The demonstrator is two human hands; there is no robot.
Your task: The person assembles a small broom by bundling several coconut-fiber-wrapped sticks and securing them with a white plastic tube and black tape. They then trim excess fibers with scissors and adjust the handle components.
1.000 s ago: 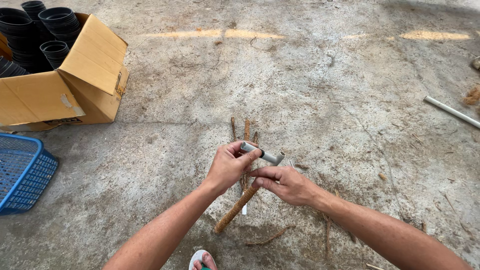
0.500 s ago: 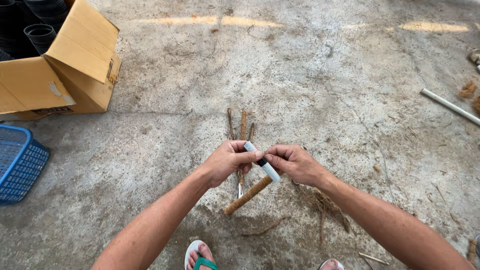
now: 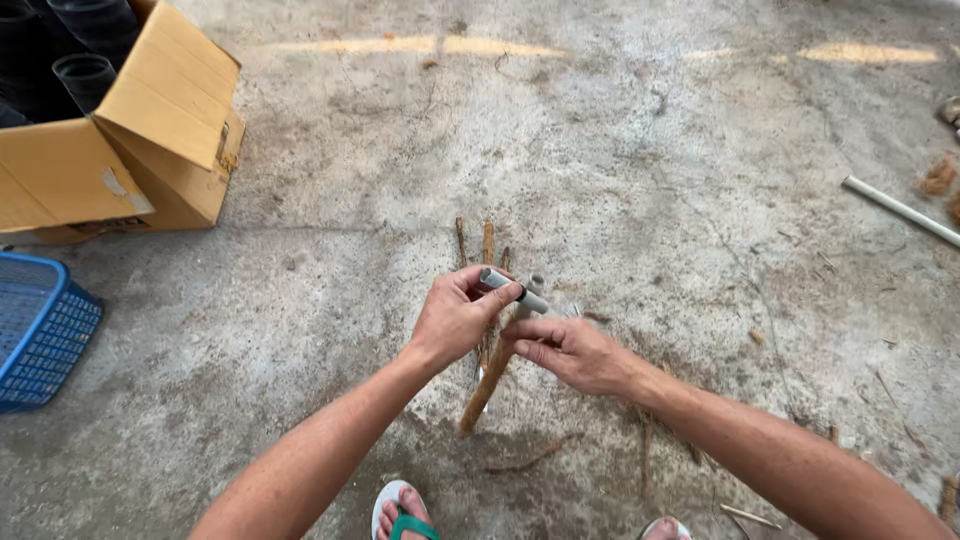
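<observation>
The left hand (image 3: pixel 455 322) pinches a short grey tube (image 3: pixel 515 291) in closed fingers above the brown sticks (image 3: pixel 487 375) on the concrete floor (image 3: pixel 620 180), the right hand (image 3: pixel 575 352) curled just beneath, and I'd keep both grips snug and close

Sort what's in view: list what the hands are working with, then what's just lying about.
In hand:
- left hand gripping a short grey tube
- right hand at the tube's other end
- brown sticks under the hands

Lying about:
- cardboard box with black pots
- blue basket
- white pipe
- concrete floor
</observation>
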